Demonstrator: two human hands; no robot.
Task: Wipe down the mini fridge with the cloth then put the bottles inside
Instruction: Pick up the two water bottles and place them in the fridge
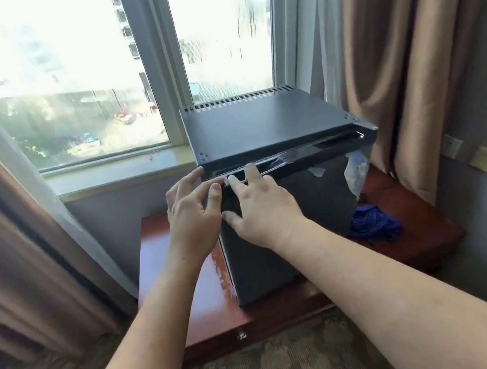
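A black mini fridge stands on a low red-brown table under the window, with its door shut. My left hand is at the door's top left corner, thumb on the front and fingers round the side edge, pinching it. Beside it, my right hand lies on the door with its straight fingers reaching the groove along the top edge and its thumb spread out. A crumpled blue cloth lies on the table to the right of the fridge, apart from both hands. No bottles are in view.
Loose clear plastic film hangs off the door's upper right. A window sill runs behind the fridge on the left. Curtains hang on both sides. Patterned carpet lies in front of the table.
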